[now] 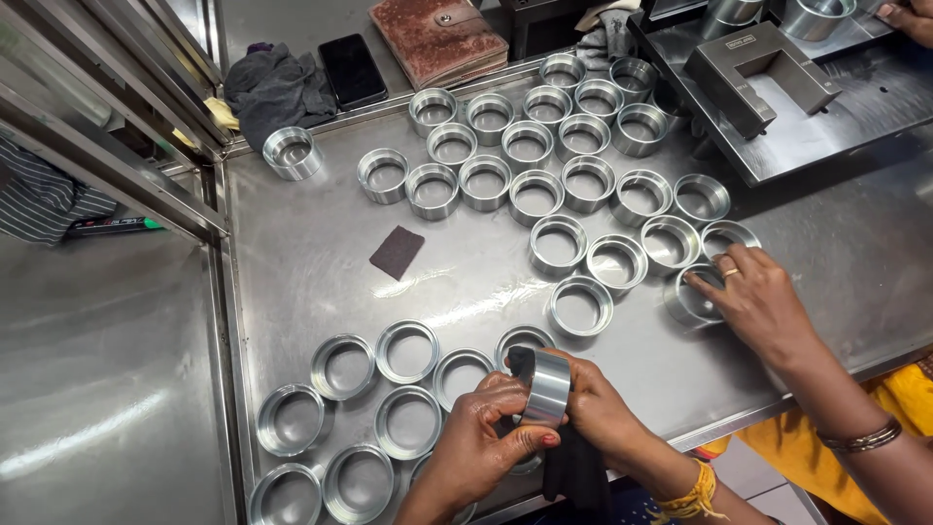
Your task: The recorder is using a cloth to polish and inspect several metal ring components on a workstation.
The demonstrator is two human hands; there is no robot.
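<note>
Both my left hand (pixel 476 433) and right hand (pixel 598 413) grip a metal ring (pixel 546 389) with dark cloth (pixel 573 467), just beside the tabletop's (pixel 311 282) near ring cluster (pixel 369 418)

Rings on the table (pixel 535 197): about thirty-three
Ring in my hands (pixel 547 389): one
Dark pad (pixel 397 252): one
Phone (pixel 352 70): one
Wallet (pixel 438 39): one

rings (pixel 535 197) on table (pixel 311 282), pad (pixel 397 252) left
</note>
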